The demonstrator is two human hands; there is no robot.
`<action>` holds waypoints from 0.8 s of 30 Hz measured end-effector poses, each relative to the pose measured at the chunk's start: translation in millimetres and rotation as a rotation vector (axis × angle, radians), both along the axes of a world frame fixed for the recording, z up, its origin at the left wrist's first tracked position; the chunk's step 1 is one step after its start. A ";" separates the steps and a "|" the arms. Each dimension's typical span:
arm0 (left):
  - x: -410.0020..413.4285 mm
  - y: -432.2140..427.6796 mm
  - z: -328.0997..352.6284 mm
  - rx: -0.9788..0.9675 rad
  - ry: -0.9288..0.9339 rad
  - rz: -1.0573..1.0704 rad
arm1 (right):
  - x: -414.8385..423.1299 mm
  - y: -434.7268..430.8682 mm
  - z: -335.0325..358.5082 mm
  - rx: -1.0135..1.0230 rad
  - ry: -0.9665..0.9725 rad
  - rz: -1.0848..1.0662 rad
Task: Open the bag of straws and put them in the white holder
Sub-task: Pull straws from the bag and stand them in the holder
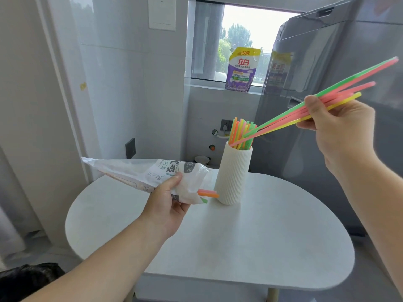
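Observation:
A white ribbed holder (231,177) stands upright on the round white table (250,236), with several coloured straws (242,134) sticking out of its top. My right hand (340,129) pinches a bunch of green, pink and yellow straws (290,115) held slanted, their lower tips reaching into the holder's mouth. My left hand (168,203) grips the white printed straw bag (148,173) above the table, left of the holder. A few straw ends (208,194) poke out of the bag's open end towards the holder.
A purple and yellow detergent pouch (242,69) stands on the window sill behind. A grey fridge (327,94) fills the right side. Small items and a wall socket (225,125) lie low behind the table. A dark bag (28,280) sits at the bottom left.

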State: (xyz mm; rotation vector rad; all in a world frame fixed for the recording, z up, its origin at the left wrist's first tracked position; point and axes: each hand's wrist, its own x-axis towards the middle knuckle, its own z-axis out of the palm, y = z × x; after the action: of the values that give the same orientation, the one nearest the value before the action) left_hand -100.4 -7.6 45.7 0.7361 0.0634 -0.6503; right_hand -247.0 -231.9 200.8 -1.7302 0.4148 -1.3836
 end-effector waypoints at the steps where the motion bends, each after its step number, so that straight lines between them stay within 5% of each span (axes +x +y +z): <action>1: 0.1 -0.4 0.1 0.001 0.000 -0.001 | 0.5 0.0 0.2 -0.009 0.011 -0.006; 24: 0.6 -2.8 -3.9 -0.011 -0.020 -0.029 | 36.6 4.6 3.9 -0.148 0.252 -0.050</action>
State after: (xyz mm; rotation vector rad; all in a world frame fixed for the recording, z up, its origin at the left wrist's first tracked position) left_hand -99.8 -10.4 41.8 0.7338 0.0305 -0.6707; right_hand -210.4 -227.3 204.7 -2.0384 0.5062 -1.2612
